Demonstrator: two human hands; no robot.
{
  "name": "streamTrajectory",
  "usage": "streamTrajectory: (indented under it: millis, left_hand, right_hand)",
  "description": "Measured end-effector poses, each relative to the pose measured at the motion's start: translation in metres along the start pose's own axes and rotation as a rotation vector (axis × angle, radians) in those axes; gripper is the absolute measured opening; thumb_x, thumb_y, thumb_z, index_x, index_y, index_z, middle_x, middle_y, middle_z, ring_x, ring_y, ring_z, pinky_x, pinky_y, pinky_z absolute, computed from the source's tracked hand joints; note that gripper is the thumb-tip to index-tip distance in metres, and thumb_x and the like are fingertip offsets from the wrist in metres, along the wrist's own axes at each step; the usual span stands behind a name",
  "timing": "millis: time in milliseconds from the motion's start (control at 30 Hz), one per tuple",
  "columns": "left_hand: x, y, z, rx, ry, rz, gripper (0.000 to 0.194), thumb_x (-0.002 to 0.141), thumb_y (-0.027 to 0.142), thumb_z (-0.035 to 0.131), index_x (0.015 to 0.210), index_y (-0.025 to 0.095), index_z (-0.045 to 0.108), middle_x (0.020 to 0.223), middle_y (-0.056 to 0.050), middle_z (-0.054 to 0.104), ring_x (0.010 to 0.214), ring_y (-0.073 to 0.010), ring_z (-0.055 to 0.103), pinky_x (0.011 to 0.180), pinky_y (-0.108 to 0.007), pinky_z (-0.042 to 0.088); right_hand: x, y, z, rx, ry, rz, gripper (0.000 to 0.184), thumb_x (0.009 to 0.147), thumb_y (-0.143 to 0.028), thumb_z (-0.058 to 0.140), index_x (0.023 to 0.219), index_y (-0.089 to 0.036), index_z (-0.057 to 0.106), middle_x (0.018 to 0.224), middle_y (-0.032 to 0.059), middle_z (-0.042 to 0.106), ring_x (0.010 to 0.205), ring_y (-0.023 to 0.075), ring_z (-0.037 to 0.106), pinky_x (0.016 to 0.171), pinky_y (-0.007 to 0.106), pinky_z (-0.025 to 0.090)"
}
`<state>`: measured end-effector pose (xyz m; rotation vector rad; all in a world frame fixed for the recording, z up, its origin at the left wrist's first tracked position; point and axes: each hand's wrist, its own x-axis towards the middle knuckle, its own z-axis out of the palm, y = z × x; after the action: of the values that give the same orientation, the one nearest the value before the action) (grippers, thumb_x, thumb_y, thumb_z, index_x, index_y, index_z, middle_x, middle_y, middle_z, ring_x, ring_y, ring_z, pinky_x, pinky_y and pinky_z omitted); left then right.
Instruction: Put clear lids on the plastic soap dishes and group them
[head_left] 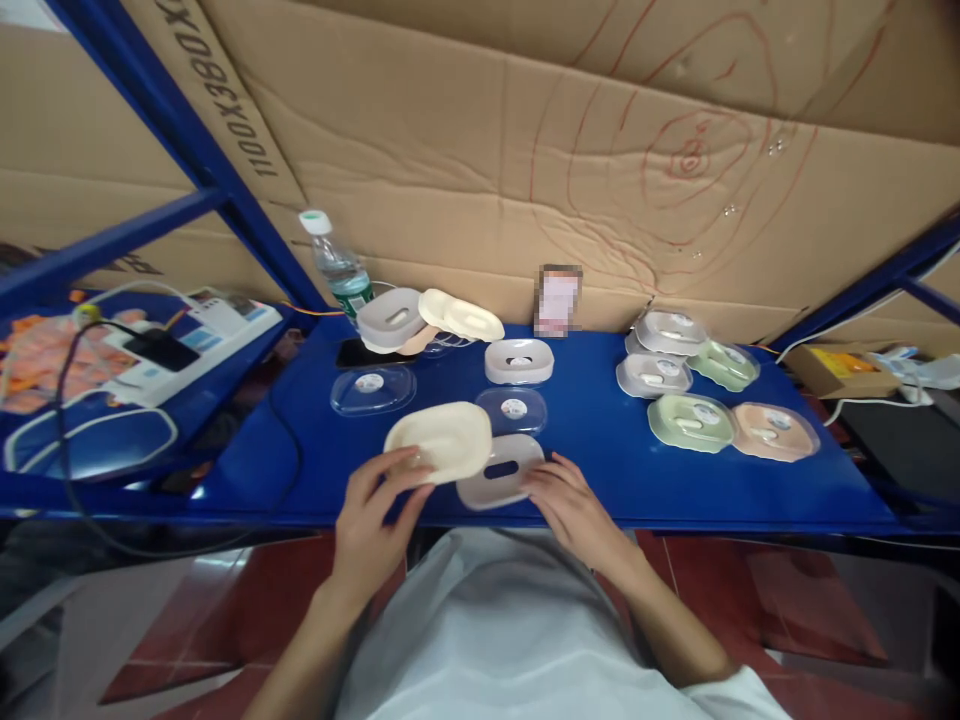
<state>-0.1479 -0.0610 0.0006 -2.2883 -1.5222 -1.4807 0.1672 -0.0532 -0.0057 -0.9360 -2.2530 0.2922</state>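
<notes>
The left hand (375, 520) grips a cream oval plastic dish (442, 440) over the blue desk (592, 490), likely light, stiff and best held by its rim, while the right hand (574, 500) touches a pale-grey slotted plastic tray (491, 490), its grip unclear

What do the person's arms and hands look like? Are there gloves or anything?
No gloves! The left hand and right hand are bare, with no rings or watch that I can see. Both forearms are uncovered too. A loose, pale greyish-white cloth sleeve shows high on the right arm; the left sleeve can't be made out.
</notes>
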Motion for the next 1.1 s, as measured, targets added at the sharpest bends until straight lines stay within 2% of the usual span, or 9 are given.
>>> streamTrajectory:
  millis: [100,267,367,467,700,800,933,1000,1100]
  left_hand:
    - [-0.001,0.011,0.011,-0.001,-0.078,0.066,0.02,0.103,0.014,0.07,0.118,0.027,0.071,0.132,-0.007,0.071,0.122,-0.0238,0.069,0.106,-0.042,0.056]
    - [-0.003,0.016,0.026,0.006,-0.151,0.089,0.019,0.105,0.016,0.068,0.121,0.025,0.069,0.127,-0.008,0.074,0.118,-0.0234,0.071,0.1,-0.041,0.055]
    - [-0.005,0.021,0.03,0.05,-0.198,0.125,0.018,0.104,0.016,0.07,0.119,0.026,0.069,0.127,-0.007,0.076,0.117,-0.0245,0.071,0.103,-0.044,0.051]
    - [-0.004,0.03,0.034,0.053,-0.235,0.173,0.016,0.106,0.017,0.067,0.12,0.025,0.071,0.128,-0.009,0.077,0.119,-0.0255,0.071,0.109,-0.049,0.047]
    - [-0.001,0.039,0.04,0.005,-0.197,0.248,0.013,0.106,0.02,0.068,0.117,0.025,0.07,0.123,-0.005,0.08,0.117,-0.0243,0.074,0.118,-0.052,0.044]
    - [-0.001,0.022,0.031,0.001,-0.146,0.162,0.019,0.104,0.015,0.069,0.12,0.025,0.07,0.12,-0.005,0.081,0.114,-0.0234,0.075,0.117,-0.05,0.046]
    - [-0.003,-0.012,0.012,0.119,-0.074,0.021,0.015,0.104,0.018,0.068,0.117,0.024,0.071,0.121,-0.007,0.08,0.114,-0.026,0.074,0.111,-0.049,0.049]
    - [-0.006,-0.024,0.005,0.151,-0.092,-0.011,0.012,0.106,0.023,0.066,0.116,0.025,0.073,0.12,-0.007,0.08,0.112,-0.0265,0.074,0.108,-0.048,0.05]
    - [-0.013,-0.026,0.005,0.085,-0.249,0.005,0.015,0.109,0.028,0.063,0.114,0.028,0.077,0.118,-0.004,0.081,0.11,-0.0252,0.075,0.109,-0.048,0.05]
  right_hand:
    - [0.019,-0.001,0.005,-0.104,-0.033,-0.066,0.042,0.106,-0.013,0.057,0.146,-0.025,0.064,0.146,0.0111,0.071,0.14,0.0286,0.064,0.127,0.062,0.046]
    - [0.018,-0.002,0.013,-0.067,0.069,0.003,0.067,0.107,-0.028,0.065,0.169,-0.024,0.039,0.164,0.0188,0.054,0.153,0.033,0.054,0.121,0.056,0.054]
    - [0.012,0.004,0.01,-0.069,0.031,0.046,0.079,0.106,-0.033,0.068,0.175,-0.029,0.029,0.176,0.0185,0.039,0.161,0.0356,0.045,0.122,0.057,0.053]
    - [0.008,0.012,0.0,-0.096,-0.092,0.053,0.082,0.101,-0.043,0.077,0.172,-0.035,0.037,0.182,0.0135,0.028,0.163,0.0379,0.04,0.124,0.058,0.051]
    - [0.002,0.025,-0.006,-0.028,-0.062,0.085,0.07,0.106,-0.034,0.071,0.17,-0.036,0.043,0.173,0.0114,0.047,0.157,0.0303,0.051,0.125,0.05,0.053]
    - [0.004,0.026,-0.005,-0.034,-0.069,0.082,0.073,0.105,-0.037,0.072,0.171,-0.031,0.04,0.17,0.0134,0.051,0.158,0.0307,0.05,0.125,0.051,0.052]
    - [0.005,0.029,-0.015,-0.055,-0.112,0.007,0.041,0.108,-0.03,0.069,0.148,-0.033,0.068,0.148,0.0072,0.072,0.15,0.0295,0.058,0.122,0.054,0.054]
    - [0.0,0.033,-0.026,-0.04,-0.051,0.034,0.033,0.106,-0.03,0.072,0.138,-0.031,0.074,0.137,0.0073,0.077,0.143,0.0298,0.063,0.117,0.052,0.058]
    - [-0.017,0.037,-0.041,-0.056,0.148,0.119,0.03,0.102,-0.027,0.076,0.132,-0.03,0.076,0.121,0.0085,0.079,0.13,0.0317,0.069,0.109,0.055,0.062]
